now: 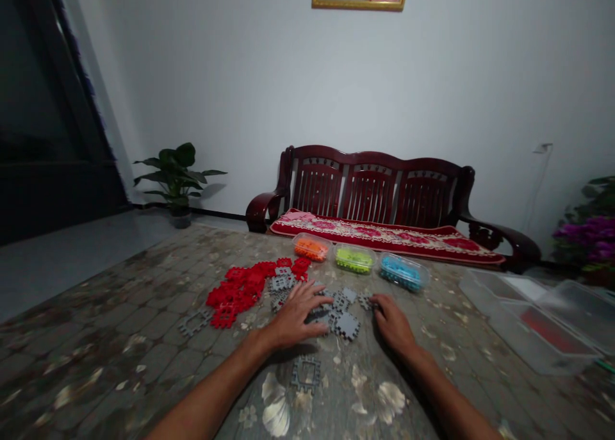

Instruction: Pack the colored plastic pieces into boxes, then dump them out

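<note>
My left hand point(298, 315) is over the left part of a pile of grey interlocking toy pieces point(340, 301), its fingers spread and holding nothing. Right of the pile, my right hand point(394, 325) has its thumb and forefinger at the edge of a small grey interlocking piece point(365, 301), gripping it low on the table. A heap of red interlocking pieces point(240, 289) lies left of the grey ones. One square grey frame piece point(306, 371) rests alone nearer me, and another grey frame piece point(195, 323) is beside the red heap.
Clear tubs of orange pieces point(311, 249), green pieces point(354, 259) and blue pieces point(401, 272) stand along the back of the patterned tablecloth point(144, 337). An open clear plastic box point(542, 344) is at the right. Beyond the table is a wooden bench point(369, 184).
</note>
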Demonstrator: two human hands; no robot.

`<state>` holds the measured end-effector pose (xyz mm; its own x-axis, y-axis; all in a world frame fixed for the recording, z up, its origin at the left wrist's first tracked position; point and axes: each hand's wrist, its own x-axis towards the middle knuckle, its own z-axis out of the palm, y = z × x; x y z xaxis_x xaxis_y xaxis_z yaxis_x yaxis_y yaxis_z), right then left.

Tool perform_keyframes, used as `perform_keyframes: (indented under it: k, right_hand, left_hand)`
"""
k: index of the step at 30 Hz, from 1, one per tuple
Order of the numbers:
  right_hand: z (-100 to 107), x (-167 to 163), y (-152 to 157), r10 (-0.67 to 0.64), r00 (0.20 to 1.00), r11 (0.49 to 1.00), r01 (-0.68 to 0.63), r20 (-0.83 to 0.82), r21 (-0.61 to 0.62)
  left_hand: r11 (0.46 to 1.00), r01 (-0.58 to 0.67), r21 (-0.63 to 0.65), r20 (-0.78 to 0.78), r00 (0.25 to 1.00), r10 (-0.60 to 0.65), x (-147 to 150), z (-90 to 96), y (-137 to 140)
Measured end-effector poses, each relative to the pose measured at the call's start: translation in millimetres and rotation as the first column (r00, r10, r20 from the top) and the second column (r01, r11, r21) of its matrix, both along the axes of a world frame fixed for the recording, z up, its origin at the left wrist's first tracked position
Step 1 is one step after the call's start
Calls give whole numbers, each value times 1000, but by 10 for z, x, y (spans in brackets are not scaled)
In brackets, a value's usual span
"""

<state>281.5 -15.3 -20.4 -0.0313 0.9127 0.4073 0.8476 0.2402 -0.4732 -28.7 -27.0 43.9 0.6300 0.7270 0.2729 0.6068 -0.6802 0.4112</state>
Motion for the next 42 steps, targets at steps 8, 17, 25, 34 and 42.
perform_keyframes:
  k: [8,17,25,34,42]
  right_hand:
    - [-123,-433,266,-15,999,996,13,-32,-84]
    - [-51,-444,171,172,972,982,-182,-161,-51]
    - [-60,-412,196,105,961,993,-113,-258,-17]
    - [-27,-474,171,47,997,991,-54,-53,-120]
    - [26,-510,151,70,997,989,-64,35,-130]
  left_hand:
    - [979,99,-180,-204,969,-136,-225,-53,-323]
    - [997,78,16,-164,984,-74,35,-214,-352]
    - [977,-82,195,88,994,66,193,-178,171]
    - [929,-362,73,-174,913,369,-8,-89,1149]
    - [977,-208,37,-214,954,211,-375,-123,1106]
